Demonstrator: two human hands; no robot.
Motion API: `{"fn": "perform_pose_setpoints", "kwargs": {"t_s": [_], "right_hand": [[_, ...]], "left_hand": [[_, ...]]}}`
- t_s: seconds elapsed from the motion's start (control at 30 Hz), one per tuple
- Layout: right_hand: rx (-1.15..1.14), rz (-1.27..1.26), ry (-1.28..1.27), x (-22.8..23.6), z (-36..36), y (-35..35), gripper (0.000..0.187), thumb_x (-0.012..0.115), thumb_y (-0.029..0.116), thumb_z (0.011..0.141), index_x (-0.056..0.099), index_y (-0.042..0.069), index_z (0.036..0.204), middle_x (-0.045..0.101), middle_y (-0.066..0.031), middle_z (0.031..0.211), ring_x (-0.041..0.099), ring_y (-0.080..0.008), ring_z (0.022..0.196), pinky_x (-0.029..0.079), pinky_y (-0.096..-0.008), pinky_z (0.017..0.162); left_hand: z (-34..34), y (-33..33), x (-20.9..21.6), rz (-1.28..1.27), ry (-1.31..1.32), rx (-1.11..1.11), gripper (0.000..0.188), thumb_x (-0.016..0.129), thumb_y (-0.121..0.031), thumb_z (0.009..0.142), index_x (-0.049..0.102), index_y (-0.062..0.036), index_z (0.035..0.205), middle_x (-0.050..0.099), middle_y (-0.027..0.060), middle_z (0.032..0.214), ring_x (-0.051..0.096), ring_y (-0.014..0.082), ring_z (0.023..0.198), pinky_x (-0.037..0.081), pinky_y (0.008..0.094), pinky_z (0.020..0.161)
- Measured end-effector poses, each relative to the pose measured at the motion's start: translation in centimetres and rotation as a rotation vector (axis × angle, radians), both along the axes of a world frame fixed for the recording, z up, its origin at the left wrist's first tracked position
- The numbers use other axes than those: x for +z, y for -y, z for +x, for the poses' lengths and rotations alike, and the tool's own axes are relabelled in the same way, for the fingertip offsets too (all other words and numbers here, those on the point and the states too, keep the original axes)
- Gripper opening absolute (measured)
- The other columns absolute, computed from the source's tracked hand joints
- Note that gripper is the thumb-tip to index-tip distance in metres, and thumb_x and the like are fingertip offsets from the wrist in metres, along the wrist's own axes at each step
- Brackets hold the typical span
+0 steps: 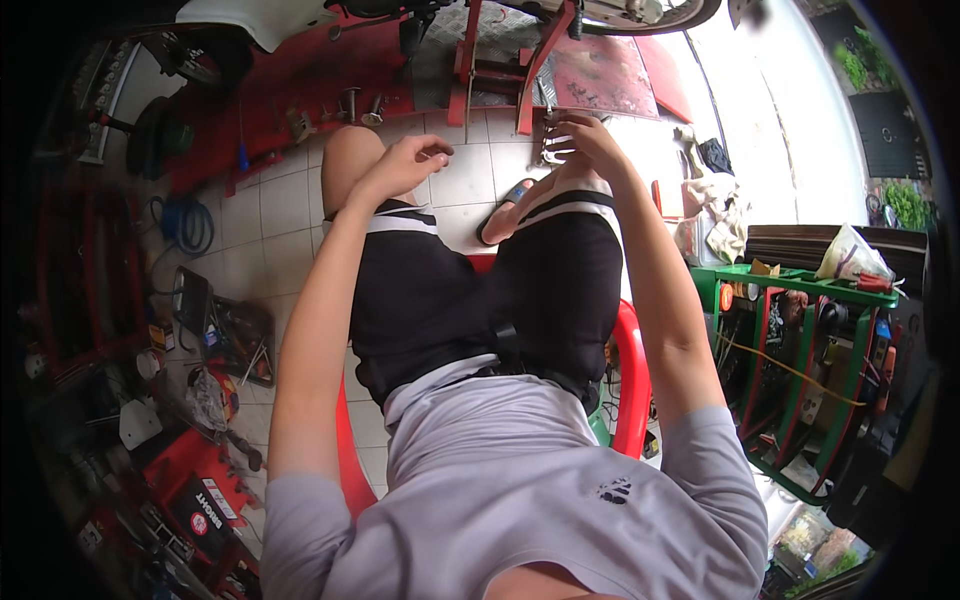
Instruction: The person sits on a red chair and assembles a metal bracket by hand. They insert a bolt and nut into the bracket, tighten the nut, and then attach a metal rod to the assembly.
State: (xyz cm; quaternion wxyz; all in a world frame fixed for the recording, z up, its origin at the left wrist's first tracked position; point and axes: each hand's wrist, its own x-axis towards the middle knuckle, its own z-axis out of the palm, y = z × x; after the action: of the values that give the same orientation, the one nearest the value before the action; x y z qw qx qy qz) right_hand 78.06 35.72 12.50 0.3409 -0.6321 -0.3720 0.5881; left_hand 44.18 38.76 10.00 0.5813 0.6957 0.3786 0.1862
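Note:
My left hand [408, 168] hovers beside my left knee, its fingers loosely bent with a gap to the thumb and nothing visible in them. Over my right knee is my right hand [590, 145], fingers spread apart and no object seen in it. Just beyond and partly behind those fingers, several shiny metal tools [548, 150] lie on the tiled floor [462, 178]; their exact kind is hard to make out. Neither hand visibly touches them.
A red motorcycle lift platform [610, 80] with a red upright frame [465, 75] stands ahead. I sit on a red plastic chair [632, 385]. At right is a green tool rack [790, 385]; cloths [715, 215] lie near it. A blue coiled hose [185, 225] is at left.

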Motion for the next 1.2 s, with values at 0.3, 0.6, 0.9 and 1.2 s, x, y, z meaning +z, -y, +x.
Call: {"fn": "perform_pose_setpoints", "kwargs": {"t_s": [0.3, 0.6, 0.9, 1.2], "right_hand": [[-0.127, -0.239, -0.143, -8.2, -0.9, -8.0, 0.037, 0.049, 0.019, 0.095, 0.05, -0.003, 0.125, 0.061, -0.0155, 0.116, 0.063, -0.0291, 0.101, 0.052, -0.0388, 0.089], [-0.333, -0.35, -0.106, -17.2, -1.3, -12.7, 0.045, 0.051, 0.018, 0.092, 0.042, -0.001, 0.132, 0.041, -0.0145, 0.137, 0.046, -0.0301, 0.121, 0.046, -0.0433, 0.094], [-0.219, -0.252, 0.026, -22.4, 0.2, -16.0, 0.028, 0.057, 0.016, 0.091, 0.053, 0.003, 0.115, 0.057, -0.0073, 0.108, 0.053, -0.0204, 0.11, 0.045, -0.0353, 0.087], [0.149, -0.62, 0.224, -11.0, -0.5, -13.8, 0.026, 0.056, 0.023, 0.093, 0.059, 0.0, 0.105, 0.062, -0.0096, 0.09, 0.068, -0.0252, 0.082, 0.055, -0.0356, 0.072]], "left_hand": [[3.8, -7.8, 0.1, 0.167, -0.47, -0.232, 0.033, 0.06, -0.026, 0.088, 0.062, -0.0041, 0.112, 0.068, 0.0168, 0.098, 0.066, 0.0268, 0.088, 0.05, 0.0358, 0.079], [1.6, -14.1, -4.6, 0.071, -0.798, -0.147, 0.038, 0.059, -0.029, 0.089, 0.061, -0.0008, 0.114, 0.067, 0.0177, 0.104, 0.062, 0.0343, 0.101, 0.048, 0.0432, 0.088], [3.5, -15.1, -4.9, 0.059, -0.623, -0.088, 0.034, 0.057, -0.029, 0.088, 0.067, -0.0012, 0.104, 0.066, 0.0204, 0.106, 0.063, 0.0337, 0.102, 0.05, 0.0417, 0.09], [3.0, -15.0, -3.5, -0.059, -0.654, -0.098, 0.036, 0.057, -0.03, 0.089, 0.062, -0.0033, 0.112, 0.063, 0.0193, 0.114, 0.059, 0.0342, 0.109, 0.047, 0.0435, 0.094]]}}
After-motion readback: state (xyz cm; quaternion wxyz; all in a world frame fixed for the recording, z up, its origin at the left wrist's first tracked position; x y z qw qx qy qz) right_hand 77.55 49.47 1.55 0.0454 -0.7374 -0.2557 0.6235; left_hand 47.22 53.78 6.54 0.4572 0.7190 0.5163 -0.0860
